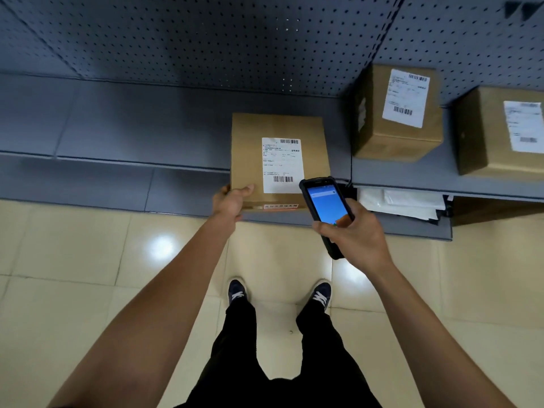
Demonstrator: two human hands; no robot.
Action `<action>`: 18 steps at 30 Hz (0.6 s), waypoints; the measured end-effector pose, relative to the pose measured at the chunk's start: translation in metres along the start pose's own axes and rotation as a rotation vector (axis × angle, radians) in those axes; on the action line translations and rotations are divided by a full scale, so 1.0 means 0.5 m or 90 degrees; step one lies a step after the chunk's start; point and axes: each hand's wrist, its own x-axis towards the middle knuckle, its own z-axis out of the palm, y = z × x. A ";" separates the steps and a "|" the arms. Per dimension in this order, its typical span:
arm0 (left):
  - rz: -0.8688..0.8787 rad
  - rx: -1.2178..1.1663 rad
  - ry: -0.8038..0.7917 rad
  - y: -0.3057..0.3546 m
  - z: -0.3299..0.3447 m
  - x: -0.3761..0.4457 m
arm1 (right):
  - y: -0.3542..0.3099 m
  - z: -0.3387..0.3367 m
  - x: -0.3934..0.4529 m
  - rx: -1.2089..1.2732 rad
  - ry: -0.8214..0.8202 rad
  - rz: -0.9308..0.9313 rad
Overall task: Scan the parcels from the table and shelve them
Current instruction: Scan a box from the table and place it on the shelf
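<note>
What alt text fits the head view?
A person's left hand grips a labelled cardboard parcel on a grey shelf while the right hand holds a handheld scanner beside it. Two more parcels sit further right.

glossy cream floor tiles (88, 260), dark sneakers (322, 294), black trousers (265, 363)

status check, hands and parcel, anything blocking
Left hand grips near corner of parcel on shelf. Right hand holds scanner, screen lit, beside label. Nothing blocking; two boxes sit apart to the right.
</note>
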 end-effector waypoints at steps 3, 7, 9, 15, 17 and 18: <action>0.008 -0.008 -0.010 0.010 -0.011 0.026 | -0.024 0.053 -0.010 0.020 0.016 0.022; 0.068 0.028 -0.013 0.023 -0.024 0.061 | -0.050 0.108 -0.024 0.049 0.055 0.030; 0.090 0.040 -0.019 0.030 -0.033 0.081 | -0.060 0.128 -0.029 0.057 0.073 0.028; 0.129 0.095 -0.028 0.068 -0.046 0.128 | -0.065 0.162 -0.037 0.050 0.101 0.034; 0.130 0.092 -0.033 0.085 -0.049 0.142 | -0.064 0.168 -0.032 0.042 0.107 0.036; 0.129 0.086 -0.035 0.092 -0.051 0.149 | -0.064 0.171 -0.029 0.042 0.110 0.040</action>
